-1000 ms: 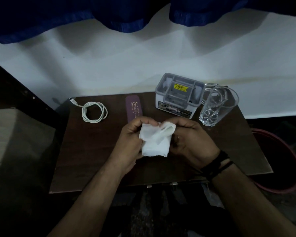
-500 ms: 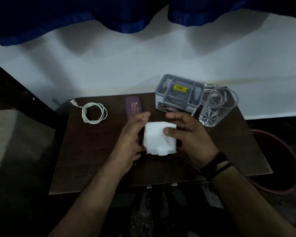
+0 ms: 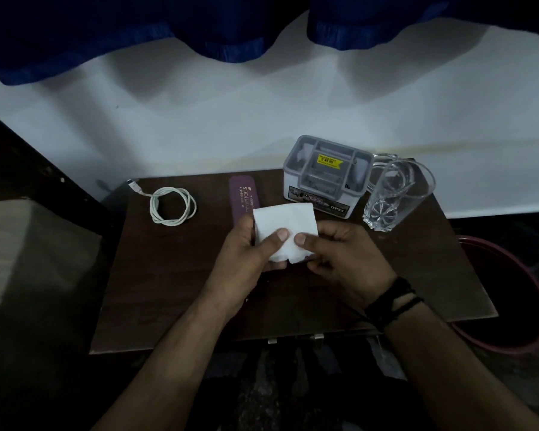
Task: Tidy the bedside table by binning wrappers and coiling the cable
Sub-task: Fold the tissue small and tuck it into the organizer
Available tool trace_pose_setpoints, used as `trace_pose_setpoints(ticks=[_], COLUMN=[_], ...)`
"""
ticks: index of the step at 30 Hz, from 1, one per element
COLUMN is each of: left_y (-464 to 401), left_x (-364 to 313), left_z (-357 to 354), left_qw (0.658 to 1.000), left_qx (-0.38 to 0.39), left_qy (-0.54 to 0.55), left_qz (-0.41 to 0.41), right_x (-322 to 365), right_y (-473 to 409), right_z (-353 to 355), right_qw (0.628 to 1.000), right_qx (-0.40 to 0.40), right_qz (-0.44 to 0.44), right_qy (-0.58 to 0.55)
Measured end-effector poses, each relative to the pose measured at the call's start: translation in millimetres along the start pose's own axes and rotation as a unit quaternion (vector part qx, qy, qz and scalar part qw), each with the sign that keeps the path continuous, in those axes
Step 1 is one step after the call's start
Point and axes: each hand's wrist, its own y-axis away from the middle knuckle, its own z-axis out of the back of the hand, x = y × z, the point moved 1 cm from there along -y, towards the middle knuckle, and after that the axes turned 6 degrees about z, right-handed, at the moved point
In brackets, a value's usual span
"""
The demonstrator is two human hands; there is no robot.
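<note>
Both hands meet over the middle of the dark wooden bedside table [image 3: 156, 275], gripping a folded white tissue [image 3: 285, 227] between them. The left hand [image 3: 249, 259] pinches it from the nine o'clock side, thumb on top near the centre; the right hand [image 3: 339, 259] pinches it from three o'clock, thumb laid just beside the other thumb. The tissue is lifted and tilted, its far edge covering the near end of a purple spectacle case [image 3: 243, 194] that lies lengthwise at twelve o'clock from the hands.

At about ten o'clock, well apart from the hands, the white charging cable [image 3: 172, 206] lies on the tabletop coiled in a loose ring, its plug end trailing toward the far left corner. At one o'clock stands a grey plastic organiser box [image 3: 327, 175] with a yellow price sticker on top, and just beside it, at two o'clock, a clear drinking glass [image 3: 397, 197]. Another glass item behind it is hard to make out.

Black bands [image 3: 392, 301] circle the right wrist. On the floor at three o'clock, beyond the table edge, sits a red-rimmed bin [image 3: 535, 293]. Blue curtains [image 3: 75, 35] hang along the white wall behind.
</note>
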Motion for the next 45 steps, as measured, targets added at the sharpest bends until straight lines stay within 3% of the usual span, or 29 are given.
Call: trace_pose_setpoints(ticks=[8, 17, 21, 24, 28, 30, 31, 36, 45], left_y=[-0.9, -3.0, -1.2, 5.1, 11.8, 14.2, 15.3, 9.6, -45.6], left_x=[14.1, 12.8, 8.5, 3.2, -20.0, -38.4, -47.3, -72.7, -143.5], left_z=[-9.5, -3.7, 0.8, 10.0, 13.6, 5.2, -0.9, -25.1, -54.7], left_qw=[0.995, 0.996, 0.988, 0.949, 0.825, 0.756, 0.739, 0.727, 0.709], left_qx=[0.001, 0.011, -0.036, -0.097, -0.127, -0.104, -0.079, 0.014, 0.001], left_qy=[-0.095, -0.077, -0.129, -0.242, -0.465, -0.570, -0.598, -0.624, -0.608], left_qz=[-0.022, -0.032, -0.081, -0.179, -0.295, -0.306, -0.298, -0.285, -0.356], right_x=[-8.4, -4.9, -3.5, -0.4, 2.3, 1.6, 1.4, 7.1, 12.8], right_y=[4.1, 2.0, -1.5, -3.2, -5.1, -6.0, -6.3, -4.2, -4.6], right_z=[-18.5, -10.2, -1.8, 5.0, 7.9, 8.2, 8.2, 11.6, 38.5], right_qw=[0.992, 0.993, 0.993, 0.985, 0.971, 0.969, 0.969, 0.969, 0.982], right_qx=[0.008, 0.028, 0.014, 0.009, 0.014, 0.018, 0.018, 0.013, -0.045], right_qz=[0.069, 0.065, 0.090, 0.121, 0.159, 0.173, 0.179, 0.201, 0.144], right_qy=[0.103, 0.089, 0.078, 0.120, 0.178, 0.176, 0.171, 0.140, 0.112])
